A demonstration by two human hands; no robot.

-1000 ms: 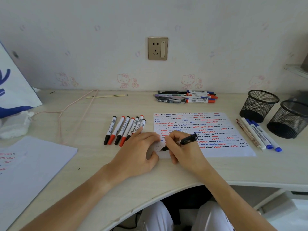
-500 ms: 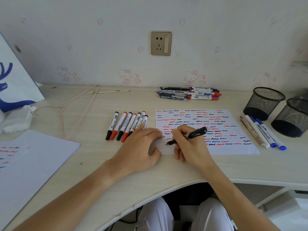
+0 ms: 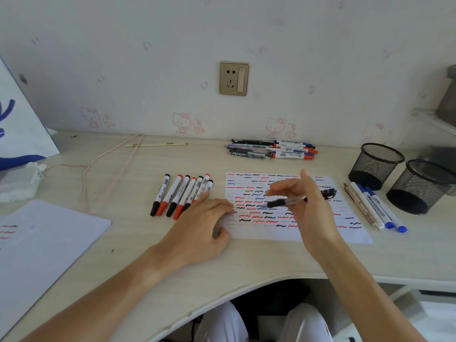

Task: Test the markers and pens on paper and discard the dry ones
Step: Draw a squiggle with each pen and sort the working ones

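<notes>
A person at a desk (image 3: 271, 262) tests a black pen (image 3: 296, 200) over a paper sheet (image 3: 320, 233) covered in red, blue and black squiggles.

The right hand (image 3: 308, 208) holds the pen lifted above the sheet, fingers curled round the barrel, index finger extended. The left hand (image 3: 204, 223) rests flat, fingers relaxed, on the sheet's left edge. Capped markers (image 3: 180, 193) lie just left of it; more pens (image 3: 271, 149) lie near the wall.

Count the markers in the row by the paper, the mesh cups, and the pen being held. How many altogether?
markers: 7
cups: 2
pen: 1
Total: 10
</notes>
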